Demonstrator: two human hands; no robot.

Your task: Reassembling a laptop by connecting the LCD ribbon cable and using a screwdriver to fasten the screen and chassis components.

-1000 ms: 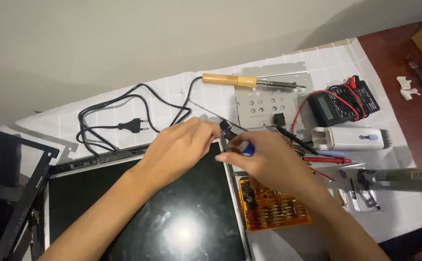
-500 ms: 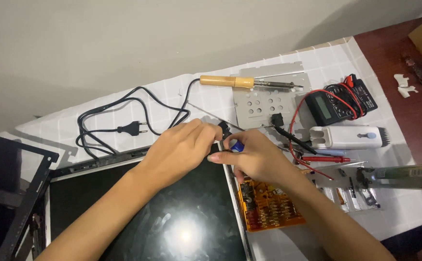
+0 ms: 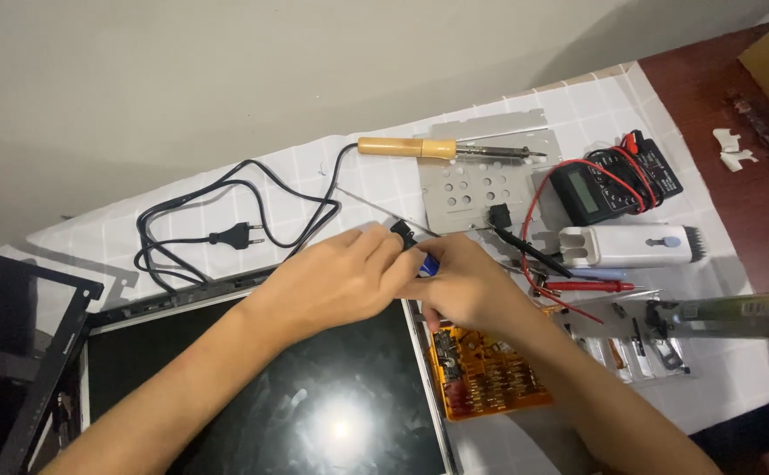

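Orange circuit board (image 3: 490, 374), white checked cloth (image 3: 384, 180), possibly blue-handled tool (image 3: 428, 264).

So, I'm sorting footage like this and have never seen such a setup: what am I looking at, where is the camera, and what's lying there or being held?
There is no machine here. A person works with two bare hands, and a camera worn on their head looks down at them. The left hand and right hand meet at the top right corner of a flat dark screen panel, pinching a small tool with a blue handle; its tip is hidden. On the white checked cloth lie a soldering iron with a wooden handle, its black cord and plug, a perforated metal plate, a black multimeter with red leads, a white brush case and an orange circuit board.
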